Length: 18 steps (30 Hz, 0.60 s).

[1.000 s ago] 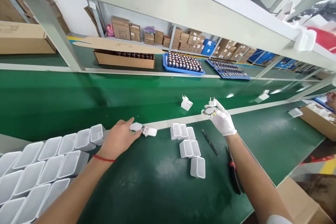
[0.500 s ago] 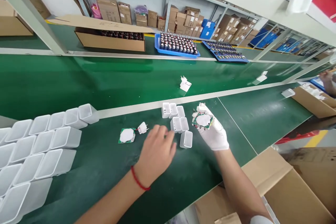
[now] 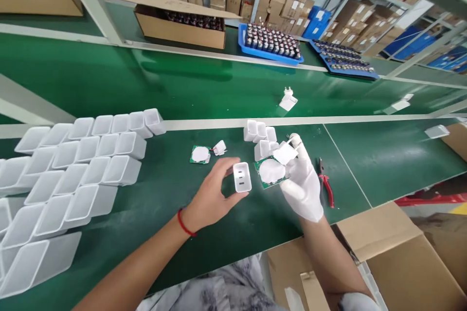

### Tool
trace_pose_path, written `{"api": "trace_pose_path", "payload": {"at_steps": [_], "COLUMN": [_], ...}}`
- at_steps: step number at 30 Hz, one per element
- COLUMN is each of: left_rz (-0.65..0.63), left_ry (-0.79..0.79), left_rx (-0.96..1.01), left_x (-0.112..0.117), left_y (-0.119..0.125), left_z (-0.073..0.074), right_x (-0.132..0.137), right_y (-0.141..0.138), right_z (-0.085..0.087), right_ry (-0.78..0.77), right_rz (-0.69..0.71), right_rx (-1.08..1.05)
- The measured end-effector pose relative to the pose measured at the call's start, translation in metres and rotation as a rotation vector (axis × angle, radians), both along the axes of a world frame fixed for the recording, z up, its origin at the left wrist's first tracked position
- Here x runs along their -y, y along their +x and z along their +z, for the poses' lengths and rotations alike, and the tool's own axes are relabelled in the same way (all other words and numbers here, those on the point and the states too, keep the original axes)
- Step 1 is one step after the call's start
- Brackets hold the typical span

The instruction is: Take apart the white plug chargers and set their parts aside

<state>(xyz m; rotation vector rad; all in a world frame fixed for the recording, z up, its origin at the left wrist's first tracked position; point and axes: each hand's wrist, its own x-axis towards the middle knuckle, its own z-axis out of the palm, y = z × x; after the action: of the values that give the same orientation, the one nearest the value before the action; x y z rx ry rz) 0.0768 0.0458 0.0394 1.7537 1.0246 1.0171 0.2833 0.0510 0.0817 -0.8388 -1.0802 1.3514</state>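
Beyond our grips we see a cluster of empty shells [image 3: 260, 135], with pliers [image 3: 326, 182] right of the gloved right grip [image 3: 301, 185], which clasps a circuit board [image 3: 272, 173], while our left grip [image 3: 213, 195] pinches a white charger shell [image 3: 241, 177] upright above the desk [image 3: 164, 223], port face toward us.

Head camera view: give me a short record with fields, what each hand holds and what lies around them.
Left: left hand, bare, holds a white charger shell, ports facing the camera
Right: right hand, gloved, holds a circuit board and a white plug piece
Bench: second board with its plug, cluster of empty shells, red-handled pliers
Left side: rows of empty shells
Belt: one white plug
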Motion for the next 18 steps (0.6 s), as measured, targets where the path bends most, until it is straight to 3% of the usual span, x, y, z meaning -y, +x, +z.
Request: {"api": "trace_pose_path", "payload": {"at_steps": [4, 9, 15, 18], "left_rz": [0.097, 0.111, 0.191, 0.154], "left_ry": [-0.02, 0.016, -0.222, -0.336], "left_rx": [0.048, 0.139, 0.252, 0.301], "left_x": [0.01, 0.012, 0.012, 0.009], "left_y": [-0.037, -0.06, -0.073, -0.079], "left_z": [-0.006, -0.017, -0.014, -0.011], "right_x": [0.002, -0.005, -0.013, -0.014], "right_y": [-0.041, -0.073, -0.092, -0.096], "right_z": [-0.006, -0.015, -0.022, -0.026], "right_ry": [0.094, 0.071, -0.094, -0.145], "right_rz": [0.12, 0.212, 0.143, 0.12], "right_rx": [0.03, 0.069, 0.06, 0.043]}}
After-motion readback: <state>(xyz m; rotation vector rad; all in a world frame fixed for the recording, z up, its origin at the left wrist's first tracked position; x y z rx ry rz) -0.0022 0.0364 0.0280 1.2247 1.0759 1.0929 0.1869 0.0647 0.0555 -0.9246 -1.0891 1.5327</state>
